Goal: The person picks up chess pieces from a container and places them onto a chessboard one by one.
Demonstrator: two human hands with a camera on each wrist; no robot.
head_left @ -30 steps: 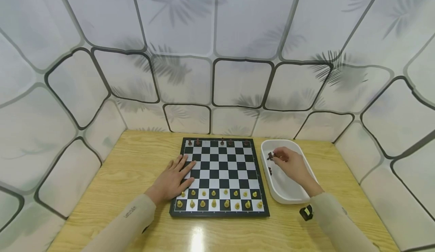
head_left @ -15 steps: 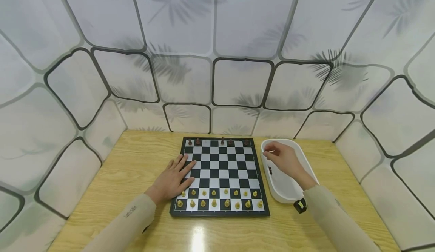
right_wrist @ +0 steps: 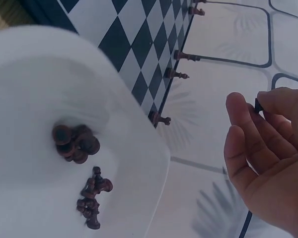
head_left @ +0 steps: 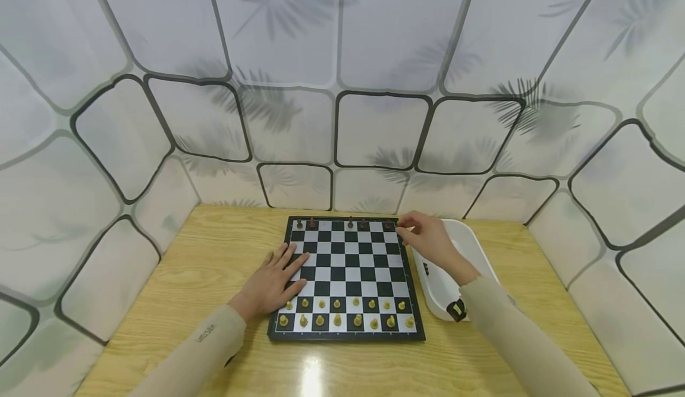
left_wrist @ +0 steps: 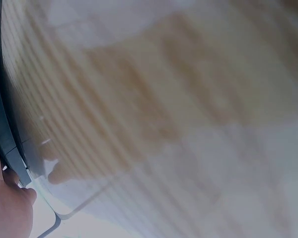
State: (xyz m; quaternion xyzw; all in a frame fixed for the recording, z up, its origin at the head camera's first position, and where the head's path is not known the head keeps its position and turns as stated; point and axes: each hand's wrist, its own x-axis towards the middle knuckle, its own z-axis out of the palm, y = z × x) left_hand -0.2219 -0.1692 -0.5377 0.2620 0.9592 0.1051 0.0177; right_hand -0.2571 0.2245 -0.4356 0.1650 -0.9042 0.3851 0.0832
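A black-and-white chessboard (head_left: 342,261) lies on the wooden table. My left hand (head_left: 270,284) rests flat on its left edge, fingers spread. My right hand (head_left: 428,239) is over the board's far right corner, pinching a small dark chess piece (right_wrist: 258,106) between thumb and fingertips. Most of that piece is hidden, so its kind cannot be told. Several dark red chess pieces (head_left: 312,223) stand along the far row, with gaps. Two rows of yellow chess pieces (head_left: 337,320) stand at the near side. Left wrist view: blurred table, mostly.
Right of the board stands a white tub (head_left: 476,248), partly beneath my right forearm. Inside it lie two clusters of dark chess pieces, a round heap (right_wrist: 74,144) and a looser group (right_wrist: 94,198). A patterned wall (head_left: 374,132) rises behind the table.
My right hand has moved left from inside the tub to the board's far right corner, carrying the dark chess piece. The left hand has stayed in place.
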